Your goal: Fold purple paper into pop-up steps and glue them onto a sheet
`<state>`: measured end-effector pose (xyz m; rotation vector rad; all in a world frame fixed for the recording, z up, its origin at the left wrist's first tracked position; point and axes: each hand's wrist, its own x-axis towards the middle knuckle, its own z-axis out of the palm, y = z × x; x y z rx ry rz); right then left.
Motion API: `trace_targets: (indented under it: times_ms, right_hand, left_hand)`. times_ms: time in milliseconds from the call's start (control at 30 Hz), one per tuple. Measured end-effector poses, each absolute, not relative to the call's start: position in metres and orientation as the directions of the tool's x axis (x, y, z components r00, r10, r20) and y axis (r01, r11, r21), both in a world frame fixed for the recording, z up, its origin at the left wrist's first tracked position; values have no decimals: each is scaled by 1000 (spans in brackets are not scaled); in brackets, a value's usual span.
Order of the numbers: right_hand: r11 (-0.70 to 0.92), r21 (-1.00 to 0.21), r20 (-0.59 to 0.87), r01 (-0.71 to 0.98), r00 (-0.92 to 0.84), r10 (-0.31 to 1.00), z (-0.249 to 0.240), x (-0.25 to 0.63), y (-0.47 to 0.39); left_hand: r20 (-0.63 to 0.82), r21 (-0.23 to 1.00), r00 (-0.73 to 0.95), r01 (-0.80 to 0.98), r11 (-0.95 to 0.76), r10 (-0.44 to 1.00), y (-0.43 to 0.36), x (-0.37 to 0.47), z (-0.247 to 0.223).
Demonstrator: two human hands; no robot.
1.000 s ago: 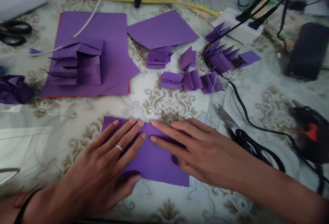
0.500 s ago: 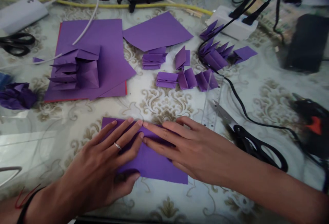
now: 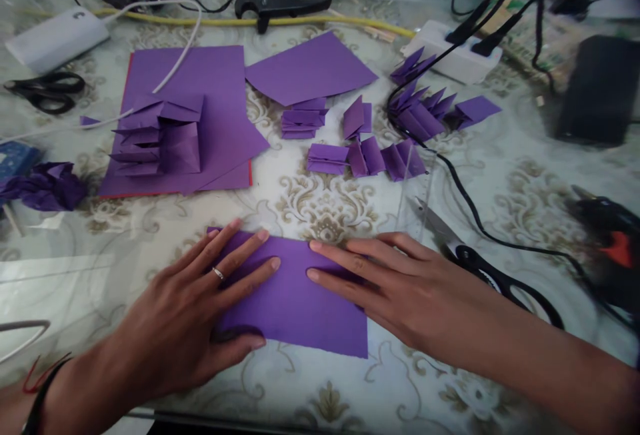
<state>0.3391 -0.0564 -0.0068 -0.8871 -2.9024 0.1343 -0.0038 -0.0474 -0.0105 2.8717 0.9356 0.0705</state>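
Observation:
A purple paper sheet [image 3: 300, 308] lies flat on the patterned table near the front edge. My left hand [image 3: 200, 302], with a ring on one finger, rests spread over the sheet's left part, thumb apart near its lower edge. My right hand [image 3: 395, 282] lies on the right part, fingers stretched out and pointing left, two fingertips near the top edge. Bare purple paper shows between the two hands. Parts of the sheet's left and right sides are hidden under the fingers.
Folded purple pieces [image 3: 327, 158] stand behind the hands. Larger purple sheets [image 3: 220, 82] lie at back left, with small scissors [image 3: 55, 88] beside them. Open scissors [image 3: 465, 252], a clear ruler [image 3: 415, 202], a glue gun [image 3: 610, 242] and a black cable are on the right.
My hands have slid apart along the sheet, the right one moving right and the left one slightly left, so more paper shows between them. The view has shifted slightly.

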Motion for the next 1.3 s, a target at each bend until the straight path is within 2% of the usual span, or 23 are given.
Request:
trace_targets:
  times_ms: [167,433,533,667,733,867,1033,1300]
  right_hand:
    - [776,-124,56,618,-776,628,-8,360,-69]
    - [739,-7,41,673,-739,673,-8,386,-91]
    - [726,-69,62,684,-723,688,0,380,-89]
    - [634,-287,153,718,-619,770,3,357,-85]
    - [605,-347,161,717,-590,791,0,344,-86]
    - [538,-381,139,752,-529,837,-8,330,-101]
    - [474,-384,205,793,-427,881,-12,322,-133]
    - [560,-344,282,754,-486,827,-25,299,-162]
  left_hand:
    - [12,102,794,603,-791,607,-45,-15,-10]
    - [14,107,791,606,-788,611,-46,-22,-9]
    - [30,134,801,589,-797,597,-46,-20,-8]
    - [74,164,801,578,-800,594,-47,-10,-5]
    - [89,166,799,577,-799,595,-48,-3,-4]
    - [86,153,790,592,-791,608,-49,8,-4]
    - [118,170,791,579,-797,600,-53,26,-3]
    - [109,179,861,474,-862,496,-38,50,-7]
